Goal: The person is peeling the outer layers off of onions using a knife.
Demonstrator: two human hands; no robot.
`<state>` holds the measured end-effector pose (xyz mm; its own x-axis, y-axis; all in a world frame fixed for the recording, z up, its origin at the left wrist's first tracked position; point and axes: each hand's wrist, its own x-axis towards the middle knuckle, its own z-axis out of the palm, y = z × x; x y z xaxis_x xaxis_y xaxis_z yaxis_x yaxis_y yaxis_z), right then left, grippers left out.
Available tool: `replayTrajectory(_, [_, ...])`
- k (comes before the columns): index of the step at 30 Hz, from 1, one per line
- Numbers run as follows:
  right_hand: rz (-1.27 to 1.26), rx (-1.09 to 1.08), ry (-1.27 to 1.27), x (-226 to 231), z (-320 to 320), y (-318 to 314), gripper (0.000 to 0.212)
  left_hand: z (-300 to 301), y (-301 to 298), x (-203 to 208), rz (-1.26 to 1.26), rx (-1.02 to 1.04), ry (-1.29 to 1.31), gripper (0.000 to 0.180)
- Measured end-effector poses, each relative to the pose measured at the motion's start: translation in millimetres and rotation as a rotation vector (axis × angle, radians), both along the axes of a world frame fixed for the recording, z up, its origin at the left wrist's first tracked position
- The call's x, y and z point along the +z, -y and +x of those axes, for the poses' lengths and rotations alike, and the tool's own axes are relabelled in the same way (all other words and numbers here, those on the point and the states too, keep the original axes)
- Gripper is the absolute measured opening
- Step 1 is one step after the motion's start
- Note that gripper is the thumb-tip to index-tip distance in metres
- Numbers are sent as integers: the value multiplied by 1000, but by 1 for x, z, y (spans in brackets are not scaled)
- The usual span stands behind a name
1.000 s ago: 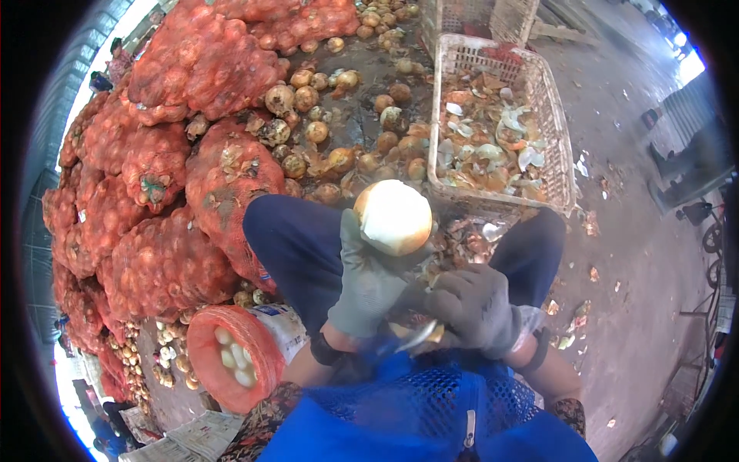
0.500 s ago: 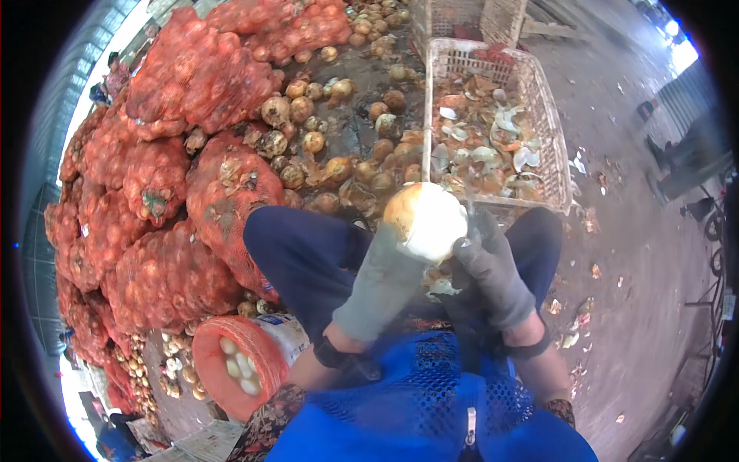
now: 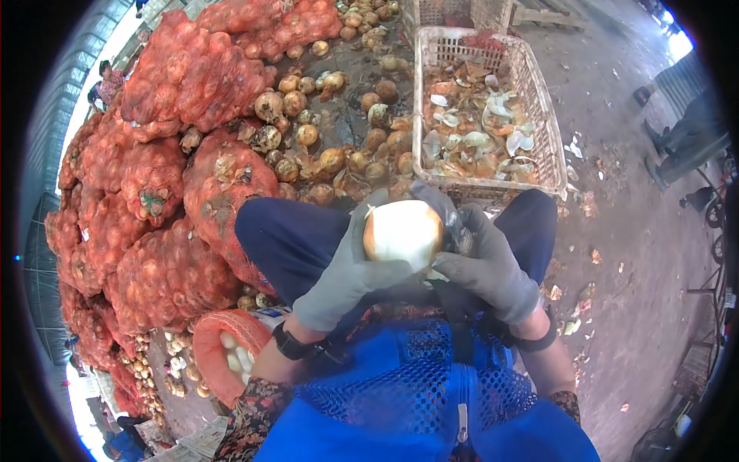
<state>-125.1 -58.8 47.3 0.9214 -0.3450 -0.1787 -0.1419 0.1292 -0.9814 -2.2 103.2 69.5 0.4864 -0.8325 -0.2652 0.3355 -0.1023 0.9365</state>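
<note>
A large, mostly peeled white onion (image 3: 408,239) with brown skin left on its left side is held over my lap. My left hand (image 3: 342,277), in a grey glove, is closed round its left side and underside. At its right side is my right hand (image 3: 496,269), also gloved, with curled fingers and darkened fingertips close against the onion. What lies between those fingers is hidden. A blue mesh-fronted garment (image 3: 416,385) covers my front.
Ahead stands a plastic crate (image 3: 554,146) of onion peels. Loose onions (image 3: 308,135) lie on the floor beside red net sacks (image 3: 185,77) stacked at left. A red bucket (image 3: 206,346) near my left forearm contains peeled onions. Another person's legs (image 3: 685,142) show far right.
Both hands have come nearer my body with the onion and lowered it. The onion has turned, and my right fingers have shifted along its right side.
</note>
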Motion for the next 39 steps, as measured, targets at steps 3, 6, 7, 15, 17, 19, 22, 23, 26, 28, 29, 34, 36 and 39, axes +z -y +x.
replayTrajectory(3, [164,22,117,-5,-1,7,49,-1,-1,-13,-57,44,-110,93])
replayTrajectory(6, [-569,75,-101,12,2,29,60,-2,-3,-17,-185,50,-229,89])
replayTrajectory(7, [-569,76,-103,11,3,30,60,-2,-4,-18,-183,39,-202,88])
replayTrajectory(15, [-580,209,-161,19,5,26,58,-6,-8,-21,-160,-3,-160,80])
replayTrajectory(17, [-597,231,-147,18,2,28,54,-7,-6,-21,-196,0,-116,80])
replayTrajectory(19, [-615,256,-132,16,-1,24,51,-10,-6,-25,-173,-1,-180,85])
replayTrajectory(22, [-346,152,-36,12,-4,13,46,-15,0,-26,-207,-5,-300,89])
replayTrajectory(23, [-424,108,-29,11,-3,12,45,-15,2,-25,-260,-12,-358,87])
replayTrajectory(26, [-611,69,-30,4,-2,14,44,-9,1,-19,-269,-21,-262,77])
replayTrajectory(28, [-720,82,-31,5,-3,15,43,-10,-1,-12,-189,9,-245,68])
replayTrajectory(29, [-777,85,40,10,-4,15,45,-11,-4,-18,-190,17,-241,68])
replayTrajectory(34, [-1066,366,492,24,-19,14,52,-8,-13,-42,-297,193,-600,73])
replayTrajectory(36, [-1218,258,368,32,-20,39,48,-2,-15,-42,-286,222,-559,76])
replayTrajectory(39, [-1482,-342,-44,2,-7,104,37,-4,-13,-34,-332,221,-543,75])
